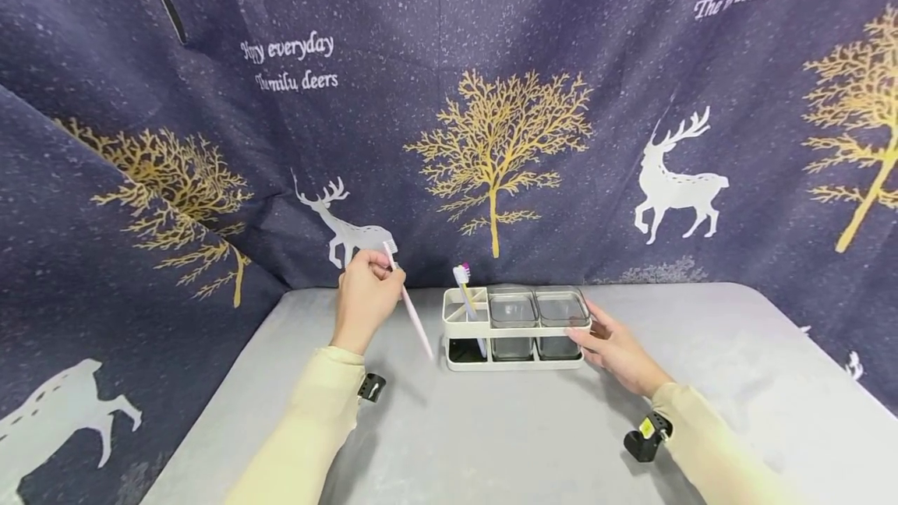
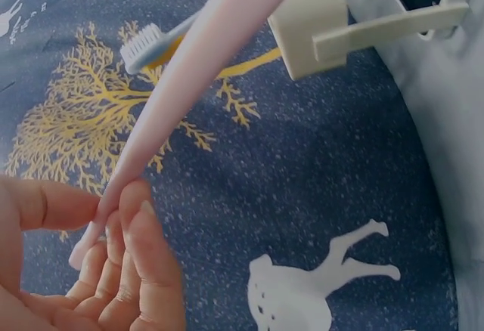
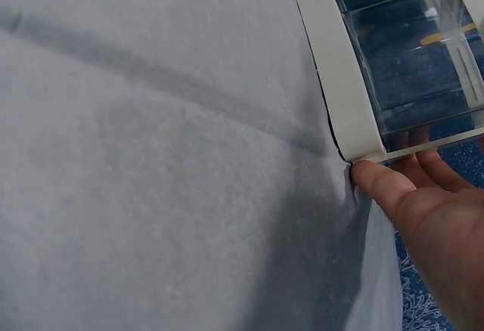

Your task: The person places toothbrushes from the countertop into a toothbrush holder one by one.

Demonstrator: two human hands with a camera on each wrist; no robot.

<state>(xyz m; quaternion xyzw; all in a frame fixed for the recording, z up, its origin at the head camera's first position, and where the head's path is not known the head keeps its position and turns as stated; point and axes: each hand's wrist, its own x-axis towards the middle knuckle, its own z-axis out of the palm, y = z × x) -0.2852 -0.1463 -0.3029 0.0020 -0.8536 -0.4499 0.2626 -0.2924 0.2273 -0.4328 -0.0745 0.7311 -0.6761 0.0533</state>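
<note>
My left hand [image 1: 368, 294] pinches a pink toothbrush [image 1: 415, 322] near its bristled head, between thumb and fingertips. Its handle slants down to the right, the lower end just left of a cream toothbrush holder [image 1: 515, 365]. Inside the holder's divided left section leans a second toothbrush [image 1: 463, 280], head up, with a grey-blue and yellow handle. Two clear cups [image 1: 512, 309] fill the other slots. With the thumb at the front corner and fingers behind, my right hand [image 1: 620, 353] grips the holder's right end; the right wrist view shows that thumb low on the frame.
A grey-covered table [image 1: 505, 435] bears the holder near its back edge. Behind it hangs a dark blue cloth [image 1: 379, 139] printed with golden trees and white deer. Each wrist carries a small black camera [image 1: 372, 387].
</note>
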